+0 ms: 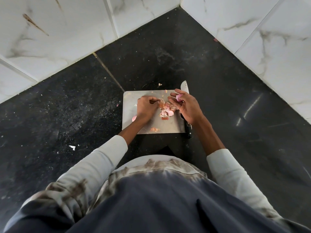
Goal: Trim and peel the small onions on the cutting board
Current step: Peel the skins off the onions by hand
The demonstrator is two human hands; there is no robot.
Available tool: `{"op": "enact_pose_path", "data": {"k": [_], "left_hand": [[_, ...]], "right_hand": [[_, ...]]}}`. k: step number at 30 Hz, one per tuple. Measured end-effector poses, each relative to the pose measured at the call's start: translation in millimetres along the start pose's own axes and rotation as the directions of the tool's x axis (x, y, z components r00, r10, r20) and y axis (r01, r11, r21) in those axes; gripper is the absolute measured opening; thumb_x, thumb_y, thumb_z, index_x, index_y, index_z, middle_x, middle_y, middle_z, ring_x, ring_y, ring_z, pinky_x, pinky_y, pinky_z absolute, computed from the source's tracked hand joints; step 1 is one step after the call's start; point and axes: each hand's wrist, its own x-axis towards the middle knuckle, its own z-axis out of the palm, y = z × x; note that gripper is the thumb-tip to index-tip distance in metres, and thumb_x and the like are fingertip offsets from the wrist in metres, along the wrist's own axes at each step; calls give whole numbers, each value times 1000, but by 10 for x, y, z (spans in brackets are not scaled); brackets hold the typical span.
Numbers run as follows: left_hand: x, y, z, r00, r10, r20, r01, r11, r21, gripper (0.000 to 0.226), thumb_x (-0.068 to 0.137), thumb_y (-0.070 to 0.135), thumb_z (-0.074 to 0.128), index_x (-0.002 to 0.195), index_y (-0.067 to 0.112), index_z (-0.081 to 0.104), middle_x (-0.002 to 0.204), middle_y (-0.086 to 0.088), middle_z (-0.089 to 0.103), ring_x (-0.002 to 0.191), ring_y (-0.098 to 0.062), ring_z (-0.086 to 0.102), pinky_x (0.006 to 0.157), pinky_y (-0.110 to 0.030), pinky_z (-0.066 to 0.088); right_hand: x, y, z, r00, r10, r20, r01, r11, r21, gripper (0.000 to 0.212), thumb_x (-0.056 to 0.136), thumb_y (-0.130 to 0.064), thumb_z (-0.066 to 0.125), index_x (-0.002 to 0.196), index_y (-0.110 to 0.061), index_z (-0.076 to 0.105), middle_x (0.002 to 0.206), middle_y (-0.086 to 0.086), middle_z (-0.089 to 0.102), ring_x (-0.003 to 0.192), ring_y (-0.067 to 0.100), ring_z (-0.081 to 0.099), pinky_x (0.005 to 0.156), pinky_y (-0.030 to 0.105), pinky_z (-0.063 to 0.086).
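The right hand [186,106] pinches a small onion [178,97], likely light and slippery, while the left hand [145,108] curls over peels [165,111], grip unclear.

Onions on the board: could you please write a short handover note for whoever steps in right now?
Left hand: fingers curled down on the board, at the pile of skins; whether it pinches anything is hidden.
Right hand: holds a peeled, pink onion in its fingertips, raised over the board.
Knife: laid down along the board's right edge, blade pointing away, handle nearest the person, partly under the right hand.
Another pinkish onion lies by the left wrist at the board's left edge.
Done: some peeling, judging by the loose skins.
Left: finish the held onion, check the one at the left edge, clear the skins.
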Motion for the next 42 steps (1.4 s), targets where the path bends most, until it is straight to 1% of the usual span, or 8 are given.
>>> {"op": "enact_pose_path", "data": {"k": [4, 9, 18, 23, 30, 33, 38, 42], "left_hand": [[12, -16, -4, 997, 74, -6, -73, 987, 140, 15, 100, 16, 73, 111, 11, 81, 118, -5, 76, 96, -12, 69, 94, -26, 60], [49, -2, -80, 989, 145, 7, -144, 969, 201, 17, 97, 14, 75, 113, 15, 81, 127, -5, 71, 109, -17, 68, 91, -23, 56], [103, -4, -194, 995, 99, 14, -100, 995, 20, 29, 93, -3, 74, 113, 17, 79, 106, 2, 79, 93, -6, 75, 87, -31, 66], [102, 80, -211, 997, 70, 29, -66, 990, -124, 29, 94, -1, 75, 115, 18, 80, 111, 3, 79, 99, -9, 75, 93, -34, 65], [51, 195, -255, 989, 49, 136, 15, 900, -436, 24, 96, 22, 78, 118, 14, 80, 111, -5, 81, 103, -24, 78, 97, -44, 63], [40, 221, -255, 984, 56, 166, 19, 908, -419, 28, 91, 24, 83, 117, 13, 81, 108, -4, 81, 98, -23, 78, 90, -37, 63], [62, 203, -274, 985, 8, 172, 74, 883, -464, 22, 96, 19, 78, 116, 11, 82, 110, -7, 81, 105, -27, 78, 104, -49, 60], [34, 215, -289, 970, 13, 244, 126, 829, -545, 25, 101, 7, 69, 125, 6, 76, 120, -14, 78, 104, -23, 74, 101, -41, 60]], "right_hand": [[-68, -14, 6, 987, -107, 118, 123, 983, -134, 41, 108, 3, 51, 149, -1, 46, 138, 18, 69, 134, 34, 64, 114, 40, 52], [-161, -62, 93, 955, -166, 245, 245, 909, -338, 52, 102, 1, 65, 150, -6, 45, 144, 8, 68, 138, 20, 62, 106, 33, 55], [-145, -89, 213, 946, -245, 213, 322, 788, -525, 43, 92, -4, 79, 132, -4, 62, 130, 1, 76, 127, 17, 69, 108, 46, 57], [-85, -39, 274, 939, -320, 128, 314, 637, -704, 38, 92, -23, 84, 127, -15, 74, 120, -3, 78, 109, 12, 74, 99, 34, 62], [-63, 17, 347, 882, -452, 131, 374, 505, -778, 45, 86, -32, 90, 123, -13, 71, 103, -7, 76, 91, 6, 74, 80, 13, 59], [-66, 45, 366, 864, -487, 128, 390, 487, -781, 36, 88, -31, 88, 113, -12, 70, 96, -7, 75, 84, 6, 74, 76, 16, 60], [-46, 49, 336, 865, -476, 161, 411, 484, -773, 38, 85, -29, 91, 115, -14, 73, 103, -6, 78, 93, 7, 75, 86, 22, 62], [-45, 56, 354, 841, -509, 184, 443, 451, -775, 38, 84, -28, 91, 115, -15, 73, 105, -7, 76, 95, 7, 73, 87, 21, 62]]}}
